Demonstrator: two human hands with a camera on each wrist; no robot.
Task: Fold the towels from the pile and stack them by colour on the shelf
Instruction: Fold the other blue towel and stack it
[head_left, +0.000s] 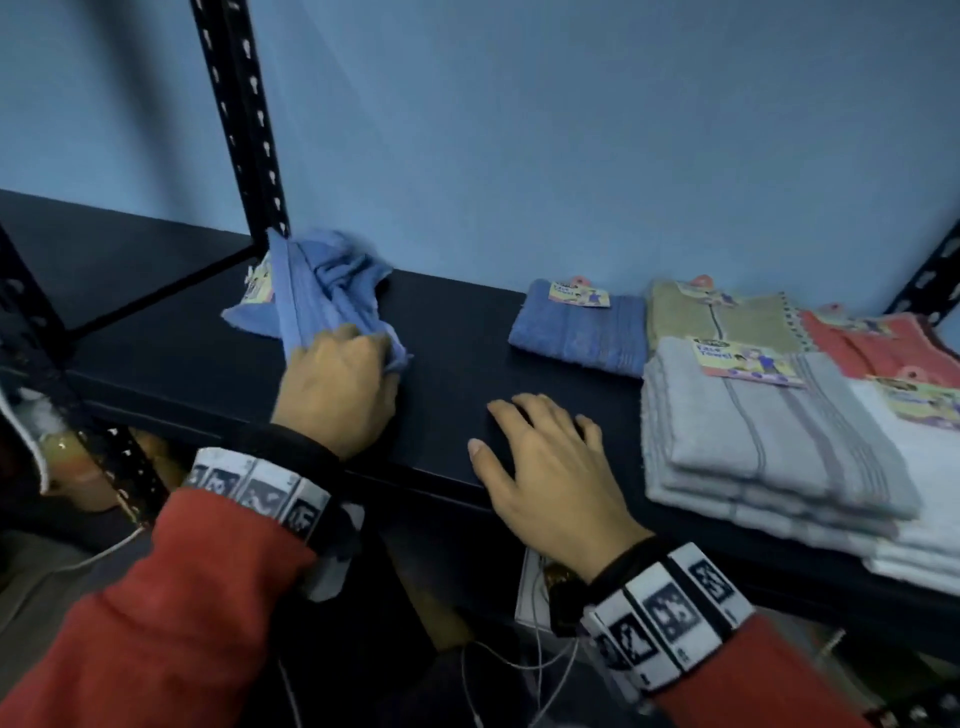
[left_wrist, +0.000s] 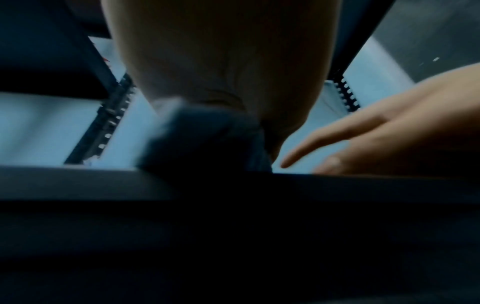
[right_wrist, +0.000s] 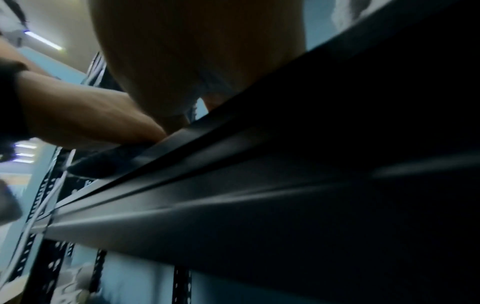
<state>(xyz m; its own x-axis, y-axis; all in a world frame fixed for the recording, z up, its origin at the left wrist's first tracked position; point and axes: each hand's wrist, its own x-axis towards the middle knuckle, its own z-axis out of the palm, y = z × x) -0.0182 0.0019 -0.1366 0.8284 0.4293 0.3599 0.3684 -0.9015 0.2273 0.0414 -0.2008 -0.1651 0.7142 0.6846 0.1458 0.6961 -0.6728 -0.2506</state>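
Crumpled blue towel (head_left: 317, 291) on the dark shelf (head_left: 457, 332), beside the upright.
Left hand (head_left: 337, 384) grips its near corner — likely to drag it out for folding; right hand (head_left: 550, 457) rests flat, fingers spread, ready to smooth — folded blue towel (head_left: 576, 327) waits nearby.

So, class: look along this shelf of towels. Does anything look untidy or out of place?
Yes. The crumpled blue towel by the upright post is bunched and unfolded, gripped by the left hand. The folded blue towel and the grey stack lie flat and neat.
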